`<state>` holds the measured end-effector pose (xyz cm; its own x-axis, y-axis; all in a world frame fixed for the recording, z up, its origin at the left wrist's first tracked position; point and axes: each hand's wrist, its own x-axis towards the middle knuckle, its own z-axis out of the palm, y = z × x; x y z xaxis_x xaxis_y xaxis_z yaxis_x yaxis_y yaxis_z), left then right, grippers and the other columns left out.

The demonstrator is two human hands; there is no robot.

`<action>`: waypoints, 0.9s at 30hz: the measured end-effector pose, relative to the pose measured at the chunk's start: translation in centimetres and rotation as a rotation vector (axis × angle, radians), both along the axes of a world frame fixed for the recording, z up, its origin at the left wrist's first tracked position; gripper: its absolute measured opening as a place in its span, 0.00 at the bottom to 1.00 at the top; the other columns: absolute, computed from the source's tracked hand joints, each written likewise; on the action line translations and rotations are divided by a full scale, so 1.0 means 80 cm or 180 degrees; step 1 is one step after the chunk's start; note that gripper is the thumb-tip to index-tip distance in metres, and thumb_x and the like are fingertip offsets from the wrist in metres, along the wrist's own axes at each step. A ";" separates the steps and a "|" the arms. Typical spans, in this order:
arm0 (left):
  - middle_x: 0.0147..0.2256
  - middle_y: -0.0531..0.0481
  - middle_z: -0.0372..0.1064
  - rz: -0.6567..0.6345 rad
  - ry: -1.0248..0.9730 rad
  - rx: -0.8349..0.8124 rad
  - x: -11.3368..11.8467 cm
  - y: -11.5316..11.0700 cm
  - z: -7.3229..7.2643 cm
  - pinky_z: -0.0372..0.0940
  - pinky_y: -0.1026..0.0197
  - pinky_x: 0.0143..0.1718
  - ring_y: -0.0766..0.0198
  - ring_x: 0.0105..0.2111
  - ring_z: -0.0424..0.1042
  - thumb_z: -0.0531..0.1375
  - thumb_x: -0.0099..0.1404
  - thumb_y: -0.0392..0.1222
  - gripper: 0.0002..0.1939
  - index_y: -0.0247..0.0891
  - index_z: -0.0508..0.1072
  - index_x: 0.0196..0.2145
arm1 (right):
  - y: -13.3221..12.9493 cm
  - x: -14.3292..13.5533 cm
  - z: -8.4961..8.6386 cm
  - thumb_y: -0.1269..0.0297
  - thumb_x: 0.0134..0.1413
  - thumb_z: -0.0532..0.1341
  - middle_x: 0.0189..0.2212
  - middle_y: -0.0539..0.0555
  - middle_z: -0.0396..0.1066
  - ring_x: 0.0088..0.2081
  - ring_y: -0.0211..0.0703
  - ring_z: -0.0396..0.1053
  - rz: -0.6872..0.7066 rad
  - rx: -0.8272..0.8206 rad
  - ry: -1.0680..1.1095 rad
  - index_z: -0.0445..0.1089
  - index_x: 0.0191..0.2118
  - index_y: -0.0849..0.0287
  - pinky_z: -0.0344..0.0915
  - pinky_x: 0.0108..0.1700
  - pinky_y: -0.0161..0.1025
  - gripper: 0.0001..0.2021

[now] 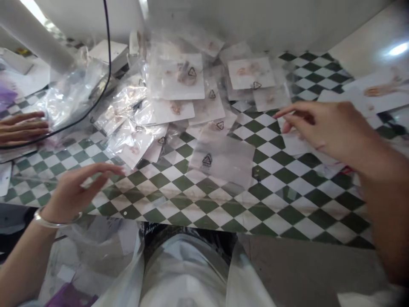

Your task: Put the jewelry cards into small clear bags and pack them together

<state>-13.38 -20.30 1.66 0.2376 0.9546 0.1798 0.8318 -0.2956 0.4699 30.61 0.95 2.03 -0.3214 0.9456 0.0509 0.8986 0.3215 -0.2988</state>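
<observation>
My left hand (79, 187), with a silver bangle (56, 219) at the wrist, hovers over the table's near left part, fingers extended and apart from the thumb, holding nothing. Its fingertips are beside a clear bag with a white card (136, 147). On the right, my right hand (322, 123) is held over white cards (294, 143), thumb and fingers loosely bent; whether anything is between them is hidden. A frosted bag (223, 160) with a black triangle mark lies flat between the hands. Beyond it are several bagged cards (179, 79) bearing small items.
A checkered green and white table (191, 207) spans the view. Another person's hand (24, 128) rests at the far left near crumpled clear bags (70, 100). A black cable (108, 51) hangs across the left. More picture cards (380, 91) lie right; a white box (110, 53) stands behind.
</observation>
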 end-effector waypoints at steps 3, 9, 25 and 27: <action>0.33 0.58 0.77 0.1008 0.0171 -0.0006 -0.036 -0.022 0.007 0.70 0.70 0.37 0.70 0.31 0.77 0.55 0.71 0.44 0.09 0.44 0.75 0.42 | -0.029 -0.010 0.002 0.69 0.61 0.59 0.31 0.43 0.76 0.15 0.25 0.57 -0.0444 -0.0525 -0.0218 0.76 0.45 0.52 0.53 0.22 0.30 0.11; 0.34 0.56 0.78 0.1848 0.0878 0.0029 -0.052 -0.029 0.010 0.65 0.68 0.34 0.67 0.32 0.77 0.53 0.71 0.50 0.15 0.43 0.76 0.44 | -0.039 -0.007 0.001 0.66 0.61 0.58 0.32 0.42 0.76 0.20 0.27 0.63 -0.0500 -0.0575 -0.0233 0.76 0.44 0.49 0.57 0.27 0.31 0.11; 0.37 0.54 0.78 0.1621 0.1048 0.0038 -0.036 -0.012 0.005 0.61 0.65 0.29 0.65 0.30 0.75 0.51 0.72 0.52 0.17 0.43 0.77 0.42 | -0.049 -0.007 0.007 0.68 0.62 0.58 0.30 0.40 0.75 0.12 0.25 0.52 -0.0552 -0.0609 -0.0353 0.75 0.44 0.50 0.57 0.26 0.36 0.10; 0.37 0.52 0.77 0.1793 0.1221 0.0272 -0.055 -0.009 0.007 0.63 0.63 0.31 0.63 0.32 0.75 0.51 0.72 0.51 0.17 0.42 0.77 0.41 | -0.050 -0.007 0.005 0.68 0.61 0.58 0.30 0.40 0.75 0.13 0.26 0.53 -0.0514 -0.0584 -0.0345 0.75 0.44 0.50 0.57 0.26 0.36 0.10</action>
